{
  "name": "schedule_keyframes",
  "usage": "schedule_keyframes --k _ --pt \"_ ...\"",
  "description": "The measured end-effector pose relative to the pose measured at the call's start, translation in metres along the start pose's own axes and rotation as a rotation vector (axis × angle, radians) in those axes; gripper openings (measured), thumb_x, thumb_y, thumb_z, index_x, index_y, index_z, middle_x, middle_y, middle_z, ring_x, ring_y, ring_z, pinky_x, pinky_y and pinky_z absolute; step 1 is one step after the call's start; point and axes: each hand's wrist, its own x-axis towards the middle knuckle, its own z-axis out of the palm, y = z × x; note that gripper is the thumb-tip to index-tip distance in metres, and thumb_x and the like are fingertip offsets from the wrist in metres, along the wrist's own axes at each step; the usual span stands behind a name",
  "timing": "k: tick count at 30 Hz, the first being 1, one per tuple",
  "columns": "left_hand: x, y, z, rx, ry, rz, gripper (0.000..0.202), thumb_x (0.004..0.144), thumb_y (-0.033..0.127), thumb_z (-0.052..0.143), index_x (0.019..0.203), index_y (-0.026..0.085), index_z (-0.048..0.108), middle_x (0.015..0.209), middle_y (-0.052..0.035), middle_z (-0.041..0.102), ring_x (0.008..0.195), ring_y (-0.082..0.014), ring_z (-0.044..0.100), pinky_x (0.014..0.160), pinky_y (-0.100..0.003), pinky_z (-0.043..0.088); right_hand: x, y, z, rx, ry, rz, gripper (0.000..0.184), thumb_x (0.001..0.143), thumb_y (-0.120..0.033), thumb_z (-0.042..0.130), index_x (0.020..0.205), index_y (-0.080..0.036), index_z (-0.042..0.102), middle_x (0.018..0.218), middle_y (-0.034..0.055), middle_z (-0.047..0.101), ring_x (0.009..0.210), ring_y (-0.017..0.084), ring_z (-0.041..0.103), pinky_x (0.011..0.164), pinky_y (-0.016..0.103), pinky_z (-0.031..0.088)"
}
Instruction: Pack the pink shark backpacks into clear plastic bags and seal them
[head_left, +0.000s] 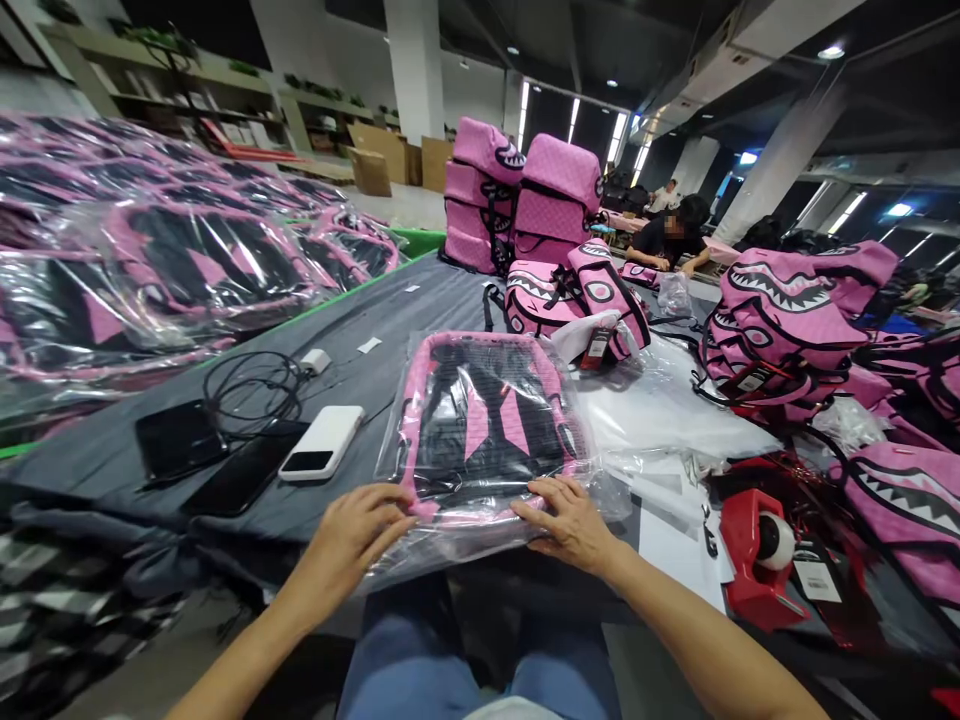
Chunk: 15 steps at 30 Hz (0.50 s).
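In front of me lies a pink-and-black backpack (pixel 498 425) inside a clear plastic bag (pixel 450 545), its black padded back and straps facing up. My left hand (pixel 360 528) is at the bag's near left corner, fingers bent and closed on the film. At the near right corner my right hand (pixel 571 522) grips the plastic, its fingertips over the backpack's lower edge. The bag's loose front flap hangs between both hands at the table edge.
To the left are a white power bank (pixel 322 443), dark phones (pixel 180 440) and a coiled cable (pixel 255 390). Bagged backpacks (pixel 210 255) are heaped beyond. On the right are plastic sheets (pixel 660 400), a red tape dispenser (pixel 757 560) and pink backpacks (pixel 787 310). A person (pixel 671 240) works farther back.
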Motion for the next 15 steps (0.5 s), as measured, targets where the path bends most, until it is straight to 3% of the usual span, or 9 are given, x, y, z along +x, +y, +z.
schedule_keyframes --k 3,5,7,9,11,15 --pt "0.001 -0.006 0.002 -0.05 -0.003 -0.062 0.062 0.096 0.075 0.037 0.082 0.027 0.074 0.104 -0.0054 0.073 0.101 -0.0248 0.066 0.093 -0.042 0.048 0.003 -0.002 -0.003 0.081 -0.004 0.023 0.063 0.089 -0.043 0.077 0.147 -0.03 0.055 0.147 0.0155 0.054 0.136 0.03 0.049 0.116 0.054 0.037" --pt "0.008 0.0 0.005 -0.082 -0.029 -0.068 0.065 0.096 0.074 0.035 0.079 0.025 0.072 0.097 -0.0064 0.072 0.096 -0.0242 0.066 0.089 -0.04 0.05 0.004 -0.006 -0.013 0.256 0.022 0.073 0.059 0.092 -0.044 0.073 0.146 -0.029 0.056 0.149 0.0153 0.054 0.138 0.031 0.049 0.117 0.056 0.037" --pt "0.015 0.007 0.007 -0.095 -0.055 -0.058 0.065 0.097 0.074 0.034 0.075 0.024 0.069 0.091 -0.0065 0.071 0.091 -0.0232 0.066 0.085 -0.038 0.052 -0.002 -0.012 -0.028 0.503 0.133 0.211 0.052 0.097 -0.048 0.064 0.144 -0.028 0.056 0.151 0.014 0.053 0.139 0.03 0.05 0.116 0.053 0.04" --pt "0.019 0.01 0.006 -0.088 -0.067 -0.058 0.066 0.097 0.074 0.032 0.073 0.024 0.068 0.09 -0.0066 0.071 0.088 -0.0226 0.066 0.083 -0.036 0.053 -0.021 -0.016 -0.044 0.683 0.339 0.451 0.044 0.1 -0.05 0.057 0.137 -0.026 0.062 0.146 0.0129 0.058 0.134 0.027 0.055 0.112 0.048 0.045" --pt "0.019 0.008 0.004 -0.077 -0.079 -0.066 0.068 0.095 0.076 0.03 0.072 0.024 0.068 0.09 -0.0069 0.072 0.087 -0.0224 0.066 0.082 -0.035 0.054 -0.057 -0.017 -0.06 0.689 0.594 0.76 0.039 0.098 -0.052 0.057 0.12 -0.022 0.07 0.126 0.0128 0.07 0.117 0.027 0.066 0.101 0.043 0.053" --pt "0.014 -0.002 0.0 -0.089 -0.106 -0.047 0.067 0.091 0.081 0.032 0.077 0.028 0.07 0.089 -0.0012 0.073 0.085 -0.0213 0.068 0.08 -0.034 0.057 -0.16 -0.009 -0.089 0.335 0.968 1.318 0.05 0.081 -0.065 0.066 0.093 -0.017 0.072 0.083 0.0084 0.072 0.075 0.023 0.065 0.074 0.036 0.053"
